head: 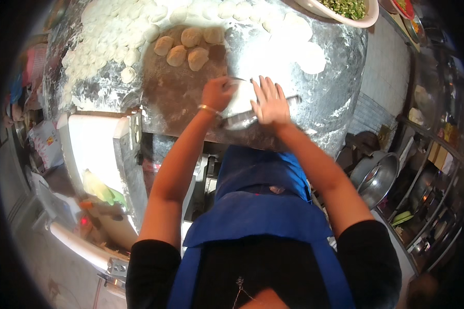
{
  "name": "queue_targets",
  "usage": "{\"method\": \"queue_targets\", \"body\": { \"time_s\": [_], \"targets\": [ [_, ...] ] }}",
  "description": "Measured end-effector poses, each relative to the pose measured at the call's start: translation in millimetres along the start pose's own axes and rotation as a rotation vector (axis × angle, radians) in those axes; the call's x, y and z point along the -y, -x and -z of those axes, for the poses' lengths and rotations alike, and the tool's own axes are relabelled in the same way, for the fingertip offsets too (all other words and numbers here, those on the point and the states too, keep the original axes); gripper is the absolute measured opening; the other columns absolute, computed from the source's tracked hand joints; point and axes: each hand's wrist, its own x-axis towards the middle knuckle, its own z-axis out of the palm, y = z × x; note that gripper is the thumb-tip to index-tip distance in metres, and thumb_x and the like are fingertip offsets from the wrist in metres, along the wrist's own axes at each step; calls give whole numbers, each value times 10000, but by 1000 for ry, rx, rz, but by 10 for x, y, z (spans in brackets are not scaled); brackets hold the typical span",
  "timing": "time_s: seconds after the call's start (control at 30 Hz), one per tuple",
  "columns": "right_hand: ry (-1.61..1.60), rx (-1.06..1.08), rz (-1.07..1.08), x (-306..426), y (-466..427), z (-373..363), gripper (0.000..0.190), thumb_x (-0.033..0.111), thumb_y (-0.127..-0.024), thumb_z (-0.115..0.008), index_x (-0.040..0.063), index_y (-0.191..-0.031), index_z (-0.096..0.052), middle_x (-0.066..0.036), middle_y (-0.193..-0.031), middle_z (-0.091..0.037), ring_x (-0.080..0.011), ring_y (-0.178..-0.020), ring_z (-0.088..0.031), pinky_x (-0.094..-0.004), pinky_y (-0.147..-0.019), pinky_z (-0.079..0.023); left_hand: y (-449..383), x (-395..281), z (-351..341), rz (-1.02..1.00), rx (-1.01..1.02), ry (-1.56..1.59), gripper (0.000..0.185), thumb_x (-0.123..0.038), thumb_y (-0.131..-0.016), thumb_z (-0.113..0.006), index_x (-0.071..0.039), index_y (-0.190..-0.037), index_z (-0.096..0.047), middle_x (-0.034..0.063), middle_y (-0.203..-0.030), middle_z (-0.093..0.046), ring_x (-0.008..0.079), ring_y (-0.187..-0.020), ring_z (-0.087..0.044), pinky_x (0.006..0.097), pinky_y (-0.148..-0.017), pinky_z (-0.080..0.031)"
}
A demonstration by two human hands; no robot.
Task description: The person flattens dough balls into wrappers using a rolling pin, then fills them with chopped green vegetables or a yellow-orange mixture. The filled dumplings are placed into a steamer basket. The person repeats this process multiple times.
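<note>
A flattened white round of dough (243, 97) lies on the floured metal worktop (332, 92) between my hands. My left hand (216, 94) is curled at the round's left edge, fingers and thumb pinching it. My right hand (271, 103) lies flat, fingers spread, palm over a rolling pin (237, 120) that slants across the near side of the dough; the pin's far end shows past the hand. Several dough balls (191, 37) sit behind my left hand on a brown area of the worktop. Flattened dough rounds (311, 58) lie at the back right, washed out by glare.
Many small pale dough pieces (112, 34) cover the back left. A white basin (365, 19) of chopped greens stands at the back right. The white-topped unit (96, 150) adjoins the worktop's near left. A large metal bowl (379, 179) and shelving (429, 193) are at the right.
</note>
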Motion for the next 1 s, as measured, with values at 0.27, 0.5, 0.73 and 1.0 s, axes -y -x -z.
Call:
{"method": "queue_targets", "body": {
  "time_s": [0.27,0.5,0.73,1.0],
  "targets": [
    [-152,-224,30,-13,-685,234,541,308,-957,-383,82,-1437,-277,-186,-1479,-264,-349,-1357,-257,-457,-1102,-226,10,-256,-34,-138,124,-313,232,-181,-780,-627,-29,-954,-646,209,-850,-636,395,-799,-607,426,-709,-487],
    [-4,-34,49,24,-146,83,576,344,-939,-430,129,-1451,-275,-171,-1490,-262,-328,-1379,-239,-502,-1099,-215,206,265,46,91,63,130,249,-108,-769,-629,2,-992,-621,223,-881,-641,370,-776,-623,382,-715,-496],
    [-158,-198,-14,78,185,44,492,225,-878,-522,-1,-1308,-444,-192,-1382,-419,-321,-1282,-392,-492,-1024,-298,-108,-129,6,107,171,5,330,-248,-683,-765,9,-861,-659,184,-764,-657,300,-734,-652,363,-684,-489],
    [-108,-112,-65,-32,503,42,499,318,-925,-424,47,-1344,-437,-97,-1469,-335,-264,-1335,-334,-510,-1017,-290,-1303,-555,-27,26,-388,-755,427,-287,-736,-701,-48,-1065,-572,187,-1025,-596,339,-943,-597,429,-791,-485]
  ]
}}
